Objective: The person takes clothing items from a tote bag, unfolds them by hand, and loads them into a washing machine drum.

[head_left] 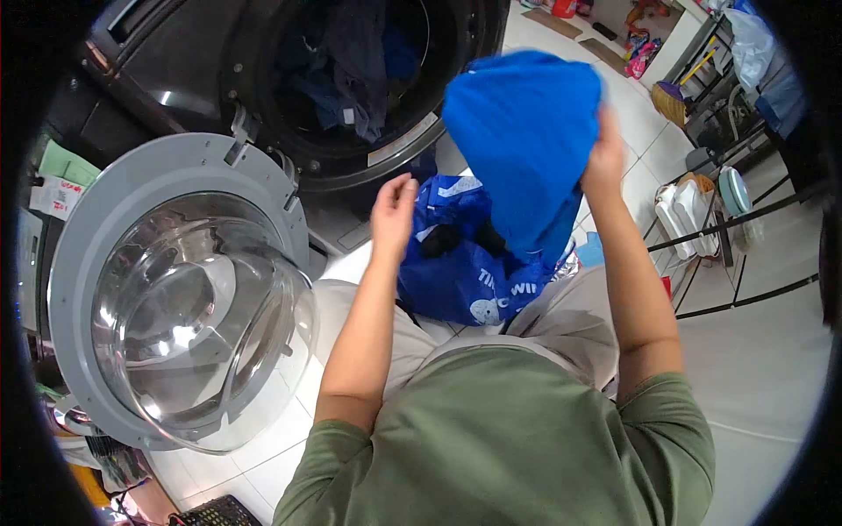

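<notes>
A bright blue cloth (531, 131) hangs from my right hand (603, 158), which is closed on its right edge; the cloth's lower end drapes over the right side of a dark blue bag (452, 285). My left hand (393, 210) is beside the bag's left rim, fingers curled loosely and apart, holding nothing. Black items (441, 239) show inside the bag, which sits on the floor by my legs. Behind it, dark clothes (351, 79) lie in the drum of a black front-loading washing machine (307, 165).
The machine's round glass door (197, 307) stands wide open at the left. A black metal rack (745, 210) with white containers (684, 215) is at the right. A black basket (219, 511) sits on the tiled floor at the bottom left.
</notes>
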`<action>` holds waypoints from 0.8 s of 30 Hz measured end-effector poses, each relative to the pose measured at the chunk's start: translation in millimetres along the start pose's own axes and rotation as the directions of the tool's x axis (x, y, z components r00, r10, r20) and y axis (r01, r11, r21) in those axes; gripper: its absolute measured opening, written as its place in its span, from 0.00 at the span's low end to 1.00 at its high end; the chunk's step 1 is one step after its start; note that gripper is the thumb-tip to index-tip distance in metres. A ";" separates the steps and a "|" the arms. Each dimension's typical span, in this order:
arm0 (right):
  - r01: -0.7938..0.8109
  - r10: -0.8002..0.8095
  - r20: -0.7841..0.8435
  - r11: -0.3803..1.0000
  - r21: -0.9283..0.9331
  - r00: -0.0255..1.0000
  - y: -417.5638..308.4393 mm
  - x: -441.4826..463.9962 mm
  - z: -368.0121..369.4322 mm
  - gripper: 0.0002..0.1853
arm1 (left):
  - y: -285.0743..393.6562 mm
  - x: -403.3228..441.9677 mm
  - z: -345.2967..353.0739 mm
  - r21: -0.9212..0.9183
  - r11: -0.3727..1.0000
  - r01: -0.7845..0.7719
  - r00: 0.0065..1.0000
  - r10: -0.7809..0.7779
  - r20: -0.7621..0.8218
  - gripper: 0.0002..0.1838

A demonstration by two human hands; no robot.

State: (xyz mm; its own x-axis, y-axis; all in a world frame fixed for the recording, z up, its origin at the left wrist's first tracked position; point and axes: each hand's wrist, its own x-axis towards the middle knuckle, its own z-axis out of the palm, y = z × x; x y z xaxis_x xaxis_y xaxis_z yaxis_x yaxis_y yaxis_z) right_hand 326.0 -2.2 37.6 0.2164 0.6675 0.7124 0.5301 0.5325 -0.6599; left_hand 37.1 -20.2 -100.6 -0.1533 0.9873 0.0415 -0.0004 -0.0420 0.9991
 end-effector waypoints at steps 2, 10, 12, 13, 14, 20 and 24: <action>0.277 -0.043 0.517 0.881 -0.384 0.855 -4.7 17.2 2.4 0.15 | 0.4 -16.4 32.9 -0.237 0.929 0.284 0.945 -0.229 0.234 0.37; 0.308 0.097 0.491 0.670 -0.675 0.866 2.0 74.1 -48.9 0.11 | 100.4 13.4 10.6 -0.556 0.827 0.080 0.996 -0.046 0.074 0.14; 0.314 0.119 0.488 0.630 -0.710 0.864 10.4 77.9 -59.5 0.10 | 113.7 34.1 -16.8 -0.322 0.921 -0.219 0.976 0.207 -0.072 0.11; 0.309 0.059 0.453 0.653 -0.692 0.890 8.5 75.8 -62.7 0.10 | 131.3 33.1 -17.6 -0.256 0.930 -0.262 0.964 0.240 -0.113 0.09; 0.300 0.006 0.413 0.676 -0.673 0.911 6.8 72.5 -63.9 0.09 | 150.2 30.5 -18.9 -0.186 0.937 -0.296 0.951 0.272 -0.148 0.07; 0.222 0.023 0.437 0.837 -0.500 0.899 42.8 55.1 -40.2 0.10 | 193.2 31.5 -13.5 0.015 0.921 -0.390 0.921 0.390 0.021 0.08; -0.283 0.215 0.246 0.916 0.286 0.945 -11.6 98.3 -10.7 0.10 | 192.8 45.7 -8.8 0.191 0.810 -0.554 0.785 0.585 -0.206 0.28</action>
State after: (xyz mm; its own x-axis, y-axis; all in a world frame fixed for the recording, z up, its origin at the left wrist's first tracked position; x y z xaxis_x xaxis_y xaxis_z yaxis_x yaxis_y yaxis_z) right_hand 349.9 51.6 117.8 0.1165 0.8736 0.4724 0.1899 0.4473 -0.8740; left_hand 21.4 15.4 93.9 -0.3241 0.7185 0.6154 0.2734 -0.5516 0.7880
